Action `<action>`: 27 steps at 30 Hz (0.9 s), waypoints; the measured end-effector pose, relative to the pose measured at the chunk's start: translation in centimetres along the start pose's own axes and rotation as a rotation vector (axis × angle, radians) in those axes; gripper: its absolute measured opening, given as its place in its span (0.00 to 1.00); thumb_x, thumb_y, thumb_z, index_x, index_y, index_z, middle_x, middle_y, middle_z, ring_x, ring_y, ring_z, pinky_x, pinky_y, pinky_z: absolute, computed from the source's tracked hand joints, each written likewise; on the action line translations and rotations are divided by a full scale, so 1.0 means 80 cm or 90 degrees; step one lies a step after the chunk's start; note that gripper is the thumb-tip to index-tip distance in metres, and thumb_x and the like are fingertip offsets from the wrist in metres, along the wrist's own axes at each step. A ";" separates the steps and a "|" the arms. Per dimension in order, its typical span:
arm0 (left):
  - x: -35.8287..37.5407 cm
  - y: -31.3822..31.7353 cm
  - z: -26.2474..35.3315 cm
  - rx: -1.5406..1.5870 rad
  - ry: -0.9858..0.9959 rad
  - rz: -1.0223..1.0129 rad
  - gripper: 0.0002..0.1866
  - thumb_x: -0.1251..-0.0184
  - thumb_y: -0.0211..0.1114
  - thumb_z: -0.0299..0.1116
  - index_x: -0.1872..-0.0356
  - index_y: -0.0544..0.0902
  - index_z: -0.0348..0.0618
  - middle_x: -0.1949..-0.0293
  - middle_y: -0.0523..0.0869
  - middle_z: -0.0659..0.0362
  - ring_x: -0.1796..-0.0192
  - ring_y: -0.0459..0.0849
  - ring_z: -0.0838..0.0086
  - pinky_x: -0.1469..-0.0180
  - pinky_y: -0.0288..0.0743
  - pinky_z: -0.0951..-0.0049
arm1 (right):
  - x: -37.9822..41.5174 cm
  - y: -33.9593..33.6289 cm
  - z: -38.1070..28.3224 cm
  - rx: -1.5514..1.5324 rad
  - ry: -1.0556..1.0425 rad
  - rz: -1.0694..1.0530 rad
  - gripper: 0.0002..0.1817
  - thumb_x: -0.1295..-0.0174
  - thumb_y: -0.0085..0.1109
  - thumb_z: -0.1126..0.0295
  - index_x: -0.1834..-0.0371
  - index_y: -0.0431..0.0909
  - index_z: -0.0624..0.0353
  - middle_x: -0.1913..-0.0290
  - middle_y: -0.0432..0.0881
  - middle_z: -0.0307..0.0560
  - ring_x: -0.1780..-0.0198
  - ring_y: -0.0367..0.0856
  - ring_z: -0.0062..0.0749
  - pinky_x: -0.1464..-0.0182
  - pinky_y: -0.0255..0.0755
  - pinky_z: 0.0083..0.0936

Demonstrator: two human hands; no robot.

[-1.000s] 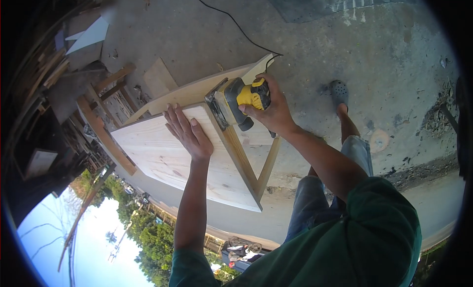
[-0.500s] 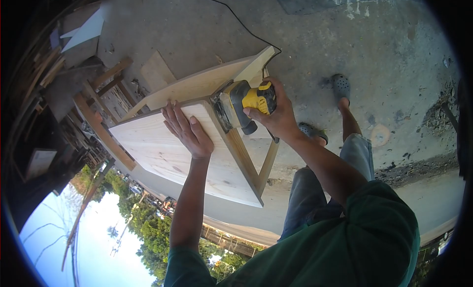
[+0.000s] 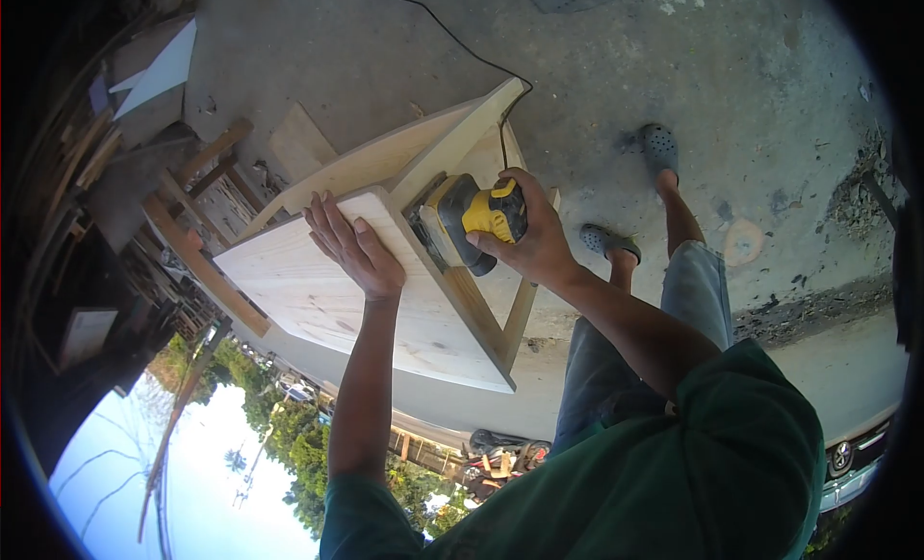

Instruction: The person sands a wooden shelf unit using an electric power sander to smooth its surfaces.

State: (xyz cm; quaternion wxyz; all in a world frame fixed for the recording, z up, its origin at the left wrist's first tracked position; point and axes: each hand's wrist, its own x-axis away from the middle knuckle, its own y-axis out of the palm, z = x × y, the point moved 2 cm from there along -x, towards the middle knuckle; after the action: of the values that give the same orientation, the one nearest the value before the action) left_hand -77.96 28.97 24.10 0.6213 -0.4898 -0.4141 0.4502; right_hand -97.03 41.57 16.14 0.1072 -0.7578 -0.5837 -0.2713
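A yellow-and-black sander [image 3: 481, 214] sits sideways, its pad against the edge of a pale, angular wooden piece [image 3: 423, 319], near one corner.

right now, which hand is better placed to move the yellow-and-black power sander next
Likely the right hand: it grips the sander; the left hand lies flat on the pale wooden panel.

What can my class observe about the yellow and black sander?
The sander has a yellow and black, plastic-looking body with a dusty base. It is tipped sideways, base facing the wooden frame, apparently against it. The right hand grips its top end; a black cord trails from it.
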 end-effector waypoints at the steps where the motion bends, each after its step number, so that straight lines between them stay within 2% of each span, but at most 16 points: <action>1: 0.001 0.000 -0.001 -0.002 -0.003 -0.002 0.35 0.17 0.35 0.54 0.21 0.60 0.42 0.20 0.58 0.47 0.17 0.47 0.46 0.20 0.35 0.38 | 0.019 0.002 0.014 -0.017 0.010 -0.009 0.44 0.47 0.83 0.67 0.31 0.61 0.55 0.48 0.75 0.48 0.45 0.81 0.31 0.41 0.78 0.27; 6: -0.001 0.001 -0.003 -0.007 0.005 0.004 0.34 0.17 0.35 0.54 0.21 0.61 0.43 0.20 0.58 0.48 0.16 0.47 0.48 0.20 0.35 0.39 | 0.043 0.008 0.038 -0.039 0.011 0.004 0.45 0.47 0.83 0.67 0.30 0.61 0.54 0.47 0.74 0.47 0.45 0.81 0.31 0.41 0.77 0.27; 9: -0.001 0.000 -0.002 -0.006 -0.002 0.001 0.34 0.17 0.35 0.54 0.21 0.61 0.43 0.20 0.58 0.48 0.16 0.47 0.48 0.20 0.34 0.39 | -0.019 0.008 0.011 0.035 -0.077 0.061 0.45 0.48 0.83 0.61 0.30 0.63 0.54 0.47 0.77 0.50 0.44 0.81 0.36 0.42 0.79 0.30; 11: -0.001 0.000 0.000 -0.005 -0.006 0.002 0.34 0.17 0.35 0.54 0.21 0.61 0.43 0.20 0.58 0.47 0.16 0.47 0.48 0.20 0.34 0.39 | -0.056 0.002 -0.005 0.033 -0.079 0.065 0.46 0.48 0.83 0.57 0.30 0.64 0.55 0.44 0.78 0.55 0.43 0.82 0.39 0.42 0.80 0.34; 12: -0.001 0.001 0.000 -0.005 -0.009 0.001 0.34 0.17 0.35 0.55 0.21 0.61 0.44 0.20 0.58 0.47 0.16 0.47 0.48 0.20 0.34 0.39 | -0.065 -0.002 -0.019 0.042 -0.044 0.053 0.48 0.50 0.84 0.55 0.29 0.64 0.55 0.43 0.78 0.55 0.43 0.82 0.41 0.42 0.80 0.34; 15: 0.001 0.001 0.000 -0.010 -0.012 0.004 0.34 0.17 0.35 0.55 0.21 0.61 0.43 0.20 0.58 0.46 0.16 0.46 0.47 0.20 0.33 0.38 | -0.062 0.000 -0.021 0.043 -0.062 0.045 0.49 0.50 0.84 0.53 0.29 0.64 0.53 0.43 0.78 0.56 0.43 0.82 0.41 0.41 0.80 0.34; 20: 0.000 0.003 0.000 -0.021 -0.014 0.007 0.35 0.17 0.34 0.57 0.22 0.61 0.43 0.20 0.57 0.46 0.16 0.45 0.47 0.19 0.34 0.38 | 0.014 0.007 0.034 0.053 -0.054 0.055 0.48 0.49 0.84 0.55 0.29 0.63 0.52 0.44 0.79 0.55 0.43 0.83 0.40 0.41 0.80 0.34; 21: 0.001 0.004 -0.002 -0.025 -0.011 0.010 0.35 0.17 0.34 0.57 0.21 0.61 0.43 0.20 0.57 0.46 0.16 0.45 0.47 0.19 0.34 0.38 | 0.035 0.008 0.047 0.051 -0.026 0.042 0.47 0.49 0.84 0.59 0.29 0.62 0.52 0.45 0.79 0.53 0.44 0.83 0.37 0.41 0.80 0.31; 24: 0.005 0.005 -0.008 -0.022 0.001 0.033 0.36 0.18 0.36 0.58 0.22 0.62 0.43 0.20 0.59 0.47 0.16 0.46 0.48 0.19 0.35 0.39 | 0.104 0.011 0.092 -0.051 0.020 0.027 0.47 0.50 0.85 0.59 0.30 0.64 0.52 0.44 0.78 0.54 0.43 0.81 0.40 0.39 0.76 0.33; 25: 0.006 0.004 -0.009 -0.020 0.005 0.039 0.36 0.18 0.36 0.58 0.22 0.62 0.44 0.20 0.60 0.47 0.16 0.47 0.48 0.19 0.36 0.39 | 0.127 0.015 0.106 -0.066 0.024 0.024 0.46 0.50 0.85 0.60 0.30 0.64 0.51 0.45 0.78 0.51 0.44 0.81 0.36 0.40 0.77 0.32; 27: 0.007 0.007 -0.012 -0.015 0.014 0.061 0.36 0.19 0.37 0.58 0.22 0.63 0.43 0.21 0.61 0.47 0.17 0.48 0.48 0.20 0.37 0.37 | 0.172 0.014 0.128 -0.077 0.029 0.014 0.46 0.49 0.85 0.60 0.31 0.64 0.52 0.45 0.78 0.51 0.45 0.81 0.36 0.40 0.77 0.32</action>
State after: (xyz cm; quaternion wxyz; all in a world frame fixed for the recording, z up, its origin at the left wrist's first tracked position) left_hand -77.00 29.31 23.44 0.5977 -0.5211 -0.3885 0.4693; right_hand -90.68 57.54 15.16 0.0773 -0.7632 -0.5550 -0.3217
